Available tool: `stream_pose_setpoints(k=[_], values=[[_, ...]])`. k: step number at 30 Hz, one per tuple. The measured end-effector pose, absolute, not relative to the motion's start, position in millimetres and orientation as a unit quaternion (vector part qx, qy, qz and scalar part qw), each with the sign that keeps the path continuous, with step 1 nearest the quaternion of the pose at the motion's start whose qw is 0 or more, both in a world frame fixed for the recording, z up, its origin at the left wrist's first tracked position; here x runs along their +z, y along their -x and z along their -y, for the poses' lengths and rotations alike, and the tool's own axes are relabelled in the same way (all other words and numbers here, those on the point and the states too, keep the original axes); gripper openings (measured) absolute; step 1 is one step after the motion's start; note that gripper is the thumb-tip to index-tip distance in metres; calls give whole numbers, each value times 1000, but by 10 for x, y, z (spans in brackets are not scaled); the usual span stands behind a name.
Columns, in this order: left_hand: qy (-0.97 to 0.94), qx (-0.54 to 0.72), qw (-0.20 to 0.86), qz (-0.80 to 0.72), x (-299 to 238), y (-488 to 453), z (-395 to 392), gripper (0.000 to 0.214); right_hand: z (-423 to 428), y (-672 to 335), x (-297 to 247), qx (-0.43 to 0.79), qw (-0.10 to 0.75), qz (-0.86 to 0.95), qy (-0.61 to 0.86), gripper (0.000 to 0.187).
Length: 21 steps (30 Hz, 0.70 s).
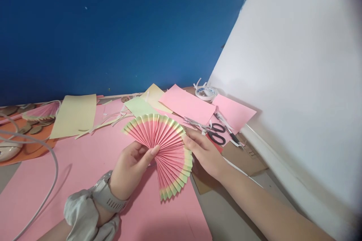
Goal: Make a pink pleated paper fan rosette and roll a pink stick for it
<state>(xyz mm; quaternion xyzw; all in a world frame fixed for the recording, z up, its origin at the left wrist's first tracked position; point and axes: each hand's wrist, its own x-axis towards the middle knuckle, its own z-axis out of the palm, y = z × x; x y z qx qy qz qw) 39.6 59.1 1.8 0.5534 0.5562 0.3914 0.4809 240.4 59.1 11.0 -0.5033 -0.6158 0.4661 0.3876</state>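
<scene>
A pleated paper fan (166,147), pink with a yellow and green rim, is spread open above a large pink sheet (85,165). My left hand (131,165), with a watch and a grey scrunchie on its wrist, pinches the fan at its centre with the thumb on top. My right hand (205,150) is at the fan's right edge, fingers curled against the outer folds.
Black-handled scissors (210,130) lie just beyond my right hand. Pink (188,103), green (138,106) and cream (75,115) paper sheets lie at the back, with a tape roll (206,93). A white cable (42,147) loops at left. A white wall (296,83) rises on the right.
</scene>
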Motion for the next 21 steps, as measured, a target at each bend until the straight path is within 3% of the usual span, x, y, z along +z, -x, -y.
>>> stream_pose_setpoints(k=[11, 21], values=[[-558, 393, 467, -562, -14, -373, -607, 36, -570, -2459, 215, 478, 370, 624, 496, 48], [-527, 443, 509, -517, 28, -405, -593, 34, -556, -2434, 96, 437, 366, 650, 502, 34]])
